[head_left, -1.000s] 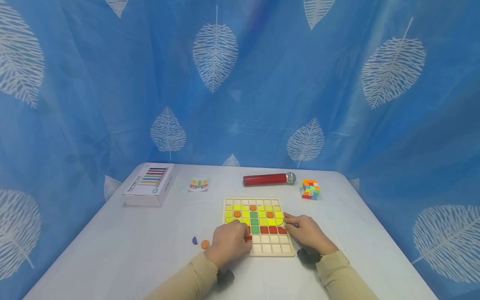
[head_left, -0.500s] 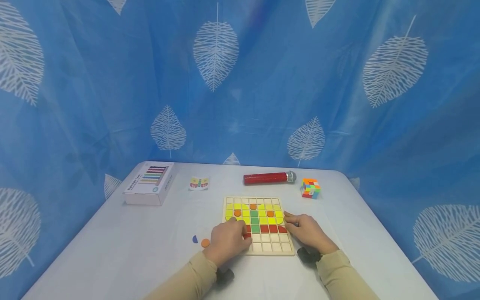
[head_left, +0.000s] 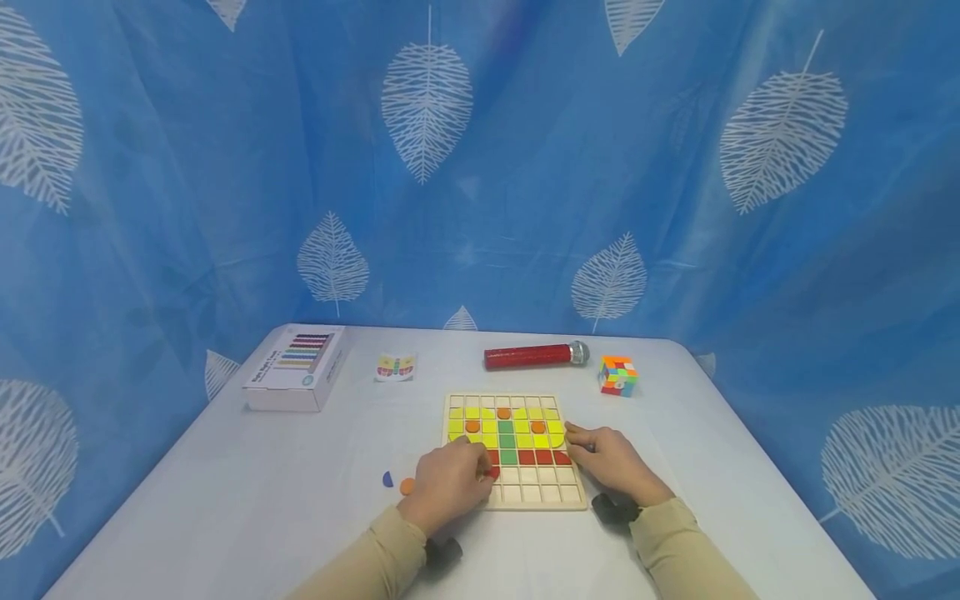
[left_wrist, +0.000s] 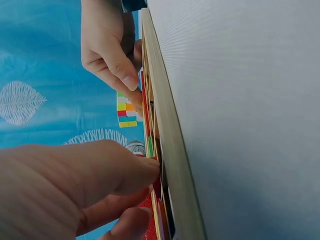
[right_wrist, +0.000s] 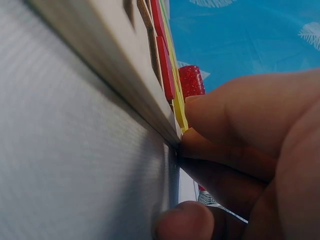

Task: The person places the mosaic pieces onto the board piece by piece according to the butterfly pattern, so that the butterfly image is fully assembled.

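In the head view a wooden grid board (head_left: 536,494) lies on the table, filled in part with yellow, green, red and orange pieces. My left hand (head_left: 447,483) reaches over its left side and pinches a small red piece (head_left: 493,472) between thumb and fingers, just below the row of red tiles (head_left: 535,457). The left wrist view shows the thumb (left_wrist: 142,172) against that piece, low at the board's edge. My right hand (head_left: 617,462) grips the board's right edge; in the right wrist view thumb and fingers (right_wrist: 225,120) close on the rim. My left hand covers the board's lower left cells.
Left of the board lie an orange disc (head_left: 407,486) and a blue half-disc (head_left: 387,479). Behind it are a butterfly pattern card (head_left: 395,367), a red microphone (head_left: 534,357) and a puzzle cube (head_left: 618,376). A white box (head_left: 295,369) stands at the back left.
My left hand has shifted slightly left and away from me, with more of the red piece showing at its fingertips. The right hand keeps its place at the board's edge.
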### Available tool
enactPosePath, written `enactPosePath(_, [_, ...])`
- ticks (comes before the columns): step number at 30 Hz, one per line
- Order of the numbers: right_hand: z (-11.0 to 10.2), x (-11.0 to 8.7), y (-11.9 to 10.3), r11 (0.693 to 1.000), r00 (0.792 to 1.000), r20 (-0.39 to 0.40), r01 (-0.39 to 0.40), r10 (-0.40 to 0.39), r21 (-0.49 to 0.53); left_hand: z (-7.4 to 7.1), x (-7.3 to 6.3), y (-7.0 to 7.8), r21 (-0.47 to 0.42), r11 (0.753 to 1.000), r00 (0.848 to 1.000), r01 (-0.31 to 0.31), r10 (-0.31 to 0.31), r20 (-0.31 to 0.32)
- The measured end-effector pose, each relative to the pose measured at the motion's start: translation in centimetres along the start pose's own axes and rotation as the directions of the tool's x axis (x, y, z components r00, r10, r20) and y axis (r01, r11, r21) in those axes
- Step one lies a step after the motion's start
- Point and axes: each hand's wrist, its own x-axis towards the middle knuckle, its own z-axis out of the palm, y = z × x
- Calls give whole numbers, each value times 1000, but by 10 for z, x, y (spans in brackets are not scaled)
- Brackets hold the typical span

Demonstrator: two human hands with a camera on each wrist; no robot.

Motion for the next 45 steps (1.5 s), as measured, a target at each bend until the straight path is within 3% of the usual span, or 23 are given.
enactPosePath(9, [-1, -1, 1, 1000, 1000, 1, -2, 2, -9, -3, -1, -4, -30, 999, 999, -28, 28, -20])
enactPosePath(12, [-2, -2, -1, 1000, 1000, 5, -4, 4, -6, -12, -1, -13, -73, 997, 1000, 3, -5, -21])
enactPosePath(17, [-1, -3, -4, 1000, 1000, 5, -3, 3, -4, -45, -7, -56, -177, 974, 988, 143, -152, -38])
enactPosePath(20, [0, -3, -4, 1000, 1000, 4, -7, 7, -11, -62, -17, -89, -215, 953, 976, 212, -217, 0])
enactPosePath(24, [0, -3, -3, 1000, 1000, 7, -5, 5, -11, -70, -32, -123, -246, 934, 964, 260, -239, 113])
enactPosePath(27, [-1, -3, -2, 1000, 1000, 3, 29, -29, -8, -67, -39, -136, -248, 935, 960, 253, -211, 185])
enactPosePath(32, [-4, -4, -1, 998, 998, -6, 56, -56, -4, -60, -38, -142, -234, 949, 966, 211, -165, 200])
enactPosePath(45, [-3, -3, -1, 999, 999, 1, 44, -44, -20, -56, -38, -138, -155, 964, 967, 215, -187, 173])
